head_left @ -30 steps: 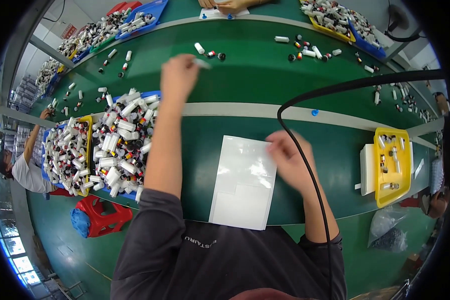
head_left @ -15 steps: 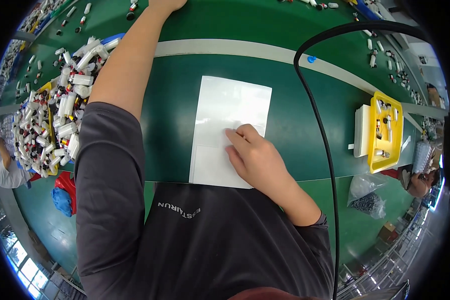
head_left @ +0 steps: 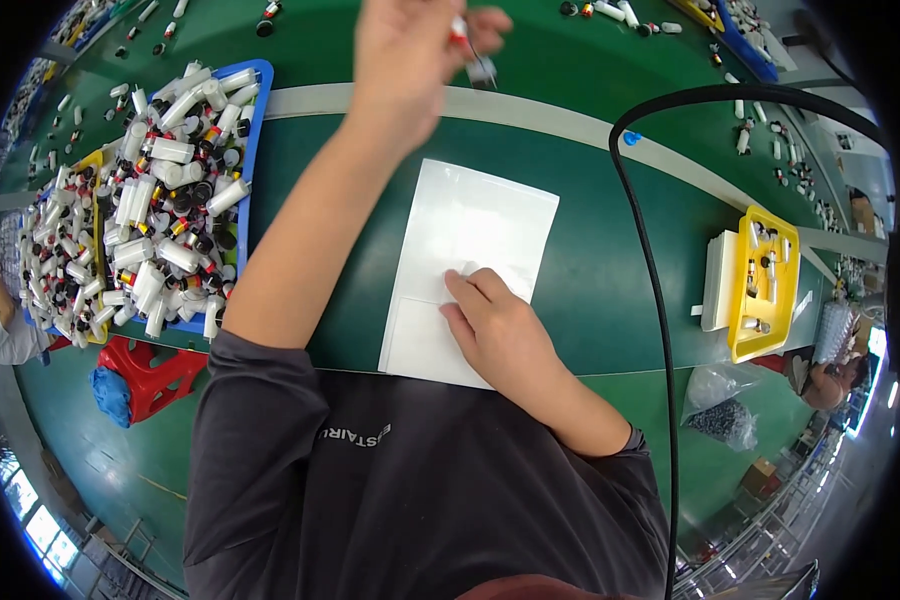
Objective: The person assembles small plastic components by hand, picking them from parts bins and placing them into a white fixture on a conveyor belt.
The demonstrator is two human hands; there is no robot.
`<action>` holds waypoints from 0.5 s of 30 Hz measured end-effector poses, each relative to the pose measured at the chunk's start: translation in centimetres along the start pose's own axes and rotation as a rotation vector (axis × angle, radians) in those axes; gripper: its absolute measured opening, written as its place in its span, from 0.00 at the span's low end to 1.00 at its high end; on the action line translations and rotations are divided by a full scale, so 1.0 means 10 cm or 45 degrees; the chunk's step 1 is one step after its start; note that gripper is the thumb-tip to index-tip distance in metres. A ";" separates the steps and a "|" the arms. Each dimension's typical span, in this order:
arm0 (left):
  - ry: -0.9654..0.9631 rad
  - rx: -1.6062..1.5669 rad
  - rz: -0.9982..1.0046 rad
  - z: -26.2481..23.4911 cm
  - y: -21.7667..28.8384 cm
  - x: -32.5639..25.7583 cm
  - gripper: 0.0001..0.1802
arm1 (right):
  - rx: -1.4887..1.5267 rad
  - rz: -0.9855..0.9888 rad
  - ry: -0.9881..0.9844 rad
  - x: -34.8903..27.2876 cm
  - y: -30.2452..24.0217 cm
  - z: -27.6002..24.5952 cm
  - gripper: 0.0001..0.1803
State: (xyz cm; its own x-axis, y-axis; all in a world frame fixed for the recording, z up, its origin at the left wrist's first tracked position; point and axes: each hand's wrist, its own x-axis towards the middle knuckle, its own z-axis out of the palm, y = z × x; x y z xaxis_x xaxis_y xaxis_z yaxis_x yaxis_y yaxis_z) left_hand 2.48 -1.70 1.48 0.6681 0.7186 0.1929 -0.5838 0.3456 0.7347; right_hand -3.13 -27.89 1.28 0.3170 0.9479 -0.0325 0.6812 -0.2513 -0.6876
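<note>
My left hand [head_left: 400, 60] is raised over the far side of the bench, smeared by motion. Its fingers are closed on a small part with a red band [head_left: 458, 30]; a translucent grey end [head_left: 482, 72] shows below it. My right hand [head_left: 505, 325] rests on a glossy white sheet [head_left: 475, 215] in front of me. Its fingers are curled, with thumb and forefinger close together; whatever they may hold is hidden. To the left stands a blue tub [head_left: 261, 110] heaped with small white bottles [head_left: 175, 150], many with black caps and red or yellow bands.
A thick black cable [head_left: 648, 260] arches over the bench on the right. Beyond it sits a yellow tray [head_left: 738, 330] with a few bottles, beside a white box [head_left: 720, 280]. A blue piece [head_left: 632, 138] lies by the pale strip [head_left: 560, 118]. Loose bottles [head_left: 620, 14] are scattered farther off.
My left hand has come back from the far edge and moved right, now showing a small part in its fingers. The right hand stays on the sheet; the whole view has shifted slightly.
</note>
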 end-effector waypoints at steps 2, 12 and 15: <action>-0.092 -0.070 -0.344 0.11 -0.01 -0.36 0.15 | 0.026 -0.006 -0.024 0.03 0.02 -0.03 0.16; -0.122 -0.415 -0.921 -0.20 -0.37 -0.59 0.22 | 0.277 0.123 -0.242 0.19 0.03 -0.33 0.19; -0.058 -0.505 -0.968 -0.11 -0.30 -0.60 0.22 | 0.497 0.239 -0.156 0.30 0.21 -0.58 0.24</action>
State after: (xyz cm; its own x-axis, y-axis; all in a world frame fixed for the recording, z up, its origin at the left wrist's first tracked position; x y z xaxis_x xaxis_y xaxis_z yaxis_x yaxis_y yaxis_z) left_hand -0.27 -6.39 -2.55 0.9562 0.1842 -0.2277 -0.0822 0.9150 0.3950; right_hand 3.09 -26.69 4.00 0.3146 0.9151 -0.2523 0.3117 -0.3506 -0.8831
